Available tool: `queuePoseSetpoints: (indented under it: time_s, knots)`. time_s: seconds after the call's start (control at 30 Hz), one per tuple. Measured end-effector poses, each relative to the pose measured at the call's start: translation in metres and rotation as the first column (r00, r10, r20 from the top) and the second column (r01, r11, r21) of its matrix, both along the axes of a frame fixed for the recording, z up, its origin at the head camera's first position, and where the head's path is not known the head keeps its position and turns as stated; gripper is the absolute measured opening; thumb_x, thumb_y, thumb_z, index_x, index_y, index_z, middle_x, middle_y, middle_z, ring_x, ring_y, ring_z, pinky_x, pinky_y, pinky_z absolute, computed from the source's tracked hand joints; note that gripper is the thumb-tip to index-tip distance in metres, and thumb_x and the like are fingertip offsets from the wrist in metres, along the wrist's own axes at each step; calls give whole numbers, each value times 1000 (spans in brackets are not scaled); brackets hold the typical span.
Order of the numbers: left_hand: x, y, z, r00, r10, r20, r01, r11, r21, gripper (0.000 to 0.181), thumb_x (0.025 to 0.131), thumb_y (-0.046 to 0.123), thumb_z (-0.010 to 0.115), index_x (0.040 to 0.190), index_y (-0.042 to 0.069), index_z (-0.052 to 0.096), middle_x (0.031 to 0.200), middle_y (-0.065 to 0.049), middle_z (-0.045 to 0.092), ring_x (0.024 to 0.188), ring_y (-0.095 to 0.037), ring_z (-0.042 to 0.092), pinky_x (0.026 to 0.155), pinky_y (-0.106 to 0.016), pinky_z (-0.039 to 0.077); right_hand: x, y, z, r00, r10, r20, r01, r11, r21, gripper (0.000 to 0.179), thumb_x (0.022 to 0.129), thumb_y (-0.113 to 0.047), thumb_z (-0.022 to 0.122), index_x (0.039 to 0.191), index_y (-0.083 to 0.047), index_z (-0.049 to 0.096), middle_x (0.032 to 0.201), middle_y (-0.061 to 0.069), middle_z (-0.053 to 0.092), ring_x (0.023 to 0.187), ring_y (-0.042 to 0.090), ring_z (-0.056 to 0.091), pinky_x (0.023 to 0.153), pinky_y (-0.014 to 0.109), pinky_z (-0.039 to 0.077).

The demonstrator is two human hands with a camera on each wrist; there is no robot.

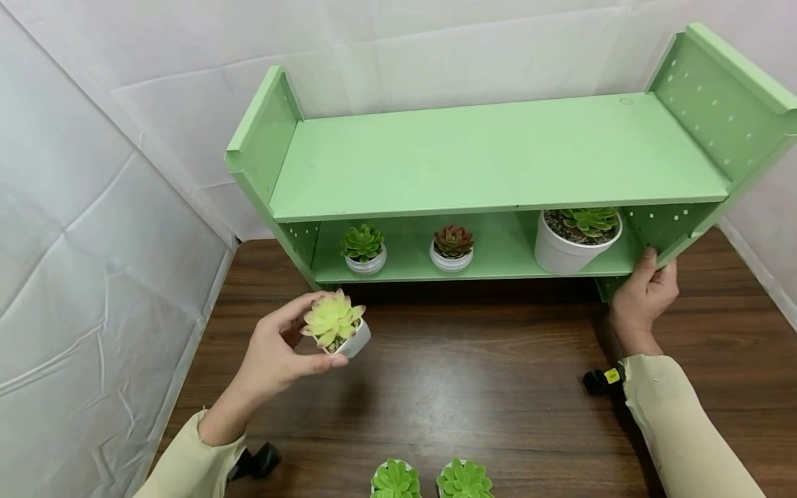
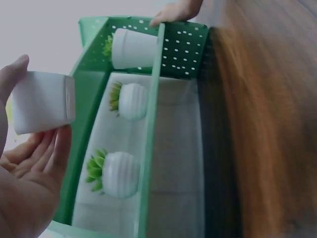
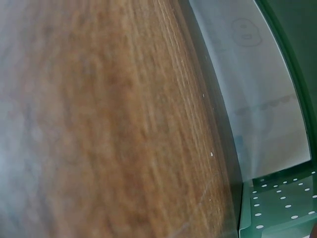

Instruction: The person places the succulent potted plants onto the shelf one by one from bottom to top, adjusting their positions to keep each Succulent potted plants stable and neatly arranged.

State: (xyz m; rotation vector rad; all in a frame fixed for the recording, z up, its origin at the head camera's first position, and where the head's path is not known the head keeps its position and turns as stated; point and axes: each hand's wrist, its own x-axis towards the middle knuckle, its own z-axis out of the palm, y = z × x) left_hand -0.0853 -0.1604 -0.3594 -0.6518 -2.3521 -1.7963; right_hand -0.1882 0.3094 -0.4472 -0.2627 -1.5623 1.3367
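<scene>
My left hand (image 1: 280, 349) pinches a pale yellow-green succulent (image 1: 333, 319) in a small square white pot (image 2: 42, 102), lifted in front of the shelf's left end. The plant's leaf tips are pinkish. With its fingers at the lower right corner, my right hand (image 1: 644, 294) grips the front edge of the green shelf unit (image 1: 498, 155). On the lower shelf stand a small green succulent (image 1: 364, 243), a reddish succulent (image 1: 453, 242) and a larger succulent in a white pot (image 1: 568, 249). In the right wrist view, barely a sliver of the right hand shows at the lower right edge.
Two bright green succulents, one on the left (image 1: 396, 478) and one on the right (image 1: 465, 478), stand at the near edge of the view on the brown wooden table (image 1: 473, 373). White sheeting (image 1: 156, 83) hangs behind and left of the shelf unit.
</scene>
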Motion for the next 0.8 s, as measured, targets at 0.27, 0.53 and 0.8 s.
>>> queuePoseSetpoints:
  time_s: [0.27,0.53,0.8]
  knots:
    - [-6,11,20,981,170,-91,-168,985,29,68,60,-10,88,123,0,65,110,-5,67,88,-16,61,77,-21,50,-1,0,-1,1000,-3,-6,3,1000,5,24,102,-11,51,115,-1,70,98,10,69,81,7,58,77,20,43]
    - [-13,22,30,957,234,-169,-203,962,181,69,63,4,93,124,-4,63,118,-13,65,94,-21,62,79,-23,51,-1,0,-1,1000,-5,-17,5,1000,15,24,102,-10,52,114,-3,71,100,10,70,82,7,58,78,20,43]
    - [-21,30,42,917,345,-198,-309,931,194,65,67,18,92,122,-2,65,122,-12,63,99,-23,61,85,-27,51,0,-1,0,1000,-13,-16,13,1000,13,24,102,-10,52,114,-3,71,101,12,70,83,8,58,79,20,43]
